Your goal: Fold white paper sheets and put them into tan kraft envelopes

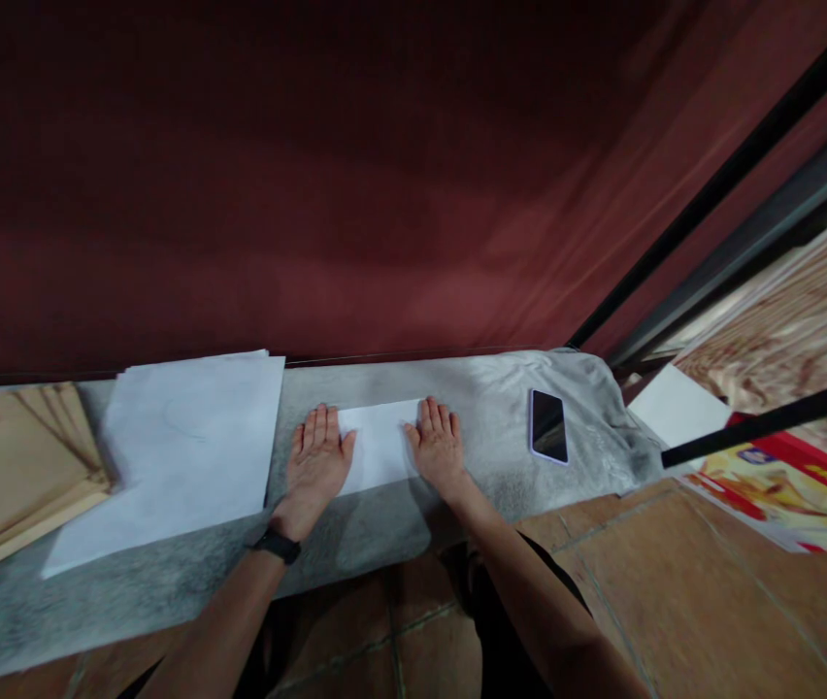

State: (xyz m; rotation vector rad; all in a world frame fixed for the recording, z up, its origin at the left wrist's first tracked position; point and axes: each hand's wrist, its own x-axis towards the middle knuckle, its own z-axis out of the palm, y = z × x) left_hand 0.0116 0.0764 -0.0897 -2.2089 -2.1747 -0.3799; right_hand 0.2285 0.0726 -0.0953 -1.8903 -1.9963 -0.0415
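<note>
A small white sheet of paper (pixel 380 447) lies flat on the grey cloth that covers a low bench (pixel 486 485). My left hand (pixel 317 451) rests palm down over its left end, fingers straight. Over the right end lies my right hand (pixel 439 442), also flat, its thumb pointing inward. Between the two thumbs the middle of the paper shows bare. Both hands hide the ends of the sheet. A dark band is on my left wrist.
Left of my hands are large white sheets (pixel 195 447) and brown paper envelopes (pixel 20 466). A phone (pixel 548 426) lies to the right. Beyond it are a black bar (pixel 763 427) and a colourful printed box (pixel 784 490). A dark red panel (pixel 384 194) rises behind the bench.
</note>
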